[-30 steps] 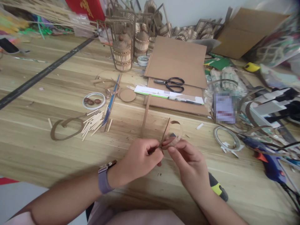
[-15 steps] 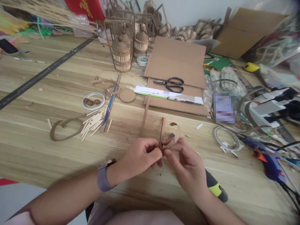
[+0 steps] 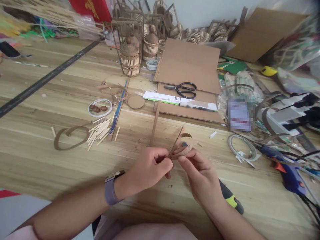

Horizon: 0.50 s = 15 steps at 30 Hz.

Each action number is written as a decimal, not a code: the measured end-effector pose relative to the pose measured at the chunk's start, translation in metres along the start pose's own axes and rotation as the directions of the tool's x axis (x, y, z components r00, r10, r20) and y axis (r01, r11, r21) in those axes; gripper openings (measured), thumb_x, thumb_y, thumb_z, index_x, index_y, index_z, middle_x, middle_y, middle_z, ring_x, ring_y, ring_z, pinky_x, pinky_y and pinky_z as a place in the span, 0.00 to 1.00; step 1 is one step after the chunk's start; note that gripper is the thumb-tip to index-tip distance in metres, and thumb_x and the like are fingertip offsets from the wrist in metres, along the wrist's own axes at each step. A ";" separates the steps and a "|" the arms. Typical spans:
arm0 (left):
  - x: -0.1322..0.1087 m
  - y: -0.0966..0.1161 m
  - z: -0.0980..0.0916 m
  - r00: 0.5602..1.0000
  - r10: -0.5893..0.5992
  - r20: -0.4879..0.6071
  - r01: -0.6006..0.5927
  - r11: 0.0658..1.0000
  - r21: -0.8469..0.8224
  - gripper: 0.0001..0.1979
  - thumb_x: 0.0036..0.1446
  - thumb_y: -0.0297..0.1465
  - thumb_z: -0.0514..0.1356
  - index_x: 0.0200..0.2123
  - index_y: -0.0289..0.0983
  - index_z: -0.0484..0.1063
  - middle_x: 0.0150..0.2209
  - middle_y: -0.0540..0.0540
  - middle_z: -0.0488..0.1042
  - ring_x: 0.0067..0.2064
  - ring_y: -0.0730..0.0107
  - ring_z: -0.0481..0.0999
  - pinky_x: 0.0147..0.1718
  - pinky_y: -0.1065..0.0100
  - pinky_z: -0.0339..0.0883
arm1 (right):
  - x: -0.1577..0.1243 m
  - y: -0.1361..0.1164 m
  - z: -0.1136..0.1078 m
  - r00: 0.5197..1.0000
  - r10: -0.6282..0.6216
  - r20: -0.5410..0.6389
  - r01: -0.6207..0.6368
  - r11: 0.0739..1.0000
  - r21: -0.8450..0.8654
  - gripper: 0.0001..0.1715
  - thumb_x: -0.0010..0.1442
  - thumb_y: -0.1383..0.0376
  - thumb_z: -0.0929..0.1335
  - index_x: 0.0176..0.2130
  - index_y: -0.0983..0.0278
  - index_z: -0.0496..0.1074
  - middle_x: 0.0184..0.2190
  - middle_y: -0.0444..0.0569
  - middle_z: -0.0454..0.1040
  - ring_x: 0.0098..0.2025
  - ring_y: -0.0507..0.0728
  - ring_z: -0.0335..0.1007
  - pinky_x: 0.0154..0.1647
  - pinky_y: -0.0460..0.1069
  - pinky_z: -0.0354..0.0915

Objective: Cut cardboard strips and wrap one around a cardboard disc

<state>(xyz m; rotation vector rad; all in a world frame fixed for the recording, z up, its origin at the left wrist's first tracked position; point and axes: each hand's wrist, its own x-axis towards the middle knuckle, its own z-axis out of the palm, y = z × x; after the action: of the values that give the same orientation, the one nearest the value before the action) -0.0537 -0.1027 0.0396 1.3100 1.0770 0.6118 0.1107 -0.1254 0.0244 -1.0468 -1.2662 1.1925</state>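
Observation:
Close to the table's front edge, my left hand (image 3: 156,165) is closed in a pinch on a thin brown strip (image 3: 178,137), whose free end points up and away. My right hand (image 3: 201,170) is closed on a curled cardboard band (image 3: 184,151), its fingers reaching around and inside the loop. The band and the strip meet or nearly meet between my fingertips; whether they are joined is hidden. Beyond my hands lies another flat brown strip (image 3: 155,121). Under my right wrist, a black and yellow-green handle (image 3: 233,201) shows in part.
Left of my hands are pale sticks (image 3: 98,133), a tape roll (image 3: 89,108) around brown beads, and a cardboard disc (image 3: 135,102). Black scissors (image 3: 186,90) rest on cardboard sheets (image 3: 190,66). Right are a tape roll (image 3: 231,143) and blue glue gun (image 3: 291,176). Small lanterns (image 3: 129,58) stand behind.
The brown strip in my left hand has tilted to the right and turned edge-on. My right fingers have shifted slightly along the cardboard band, which has turned a little.

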 end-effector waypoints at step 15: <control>0.001 0.001 0.002 0.997 -0.024 0.078 0.028 0.998 -0.058 0.09 0.55 0.33 0.54 0.25 0.37 0.67 0.24 0.50 0.74 0.24 0.73 0.69 0.24 0.72 0.60 | 0.005 -0.002 -0.004 0.999 0.046 0.002 -0.045 0.999 -0.026 0.13 0.62 0.56 0.69 0.29 0.59 0.68 0.29 0.44 0.77 0.30 0.54 0.73 0.31 0.49 0.72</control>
<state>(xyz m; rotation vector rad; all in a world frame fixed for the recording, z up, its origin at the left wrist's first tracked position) -0.0516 -0.1029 0.0401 1.2562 1.0044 0.5656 0.1149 -0.1207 0.0265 -1.0987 -1.2695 1.2152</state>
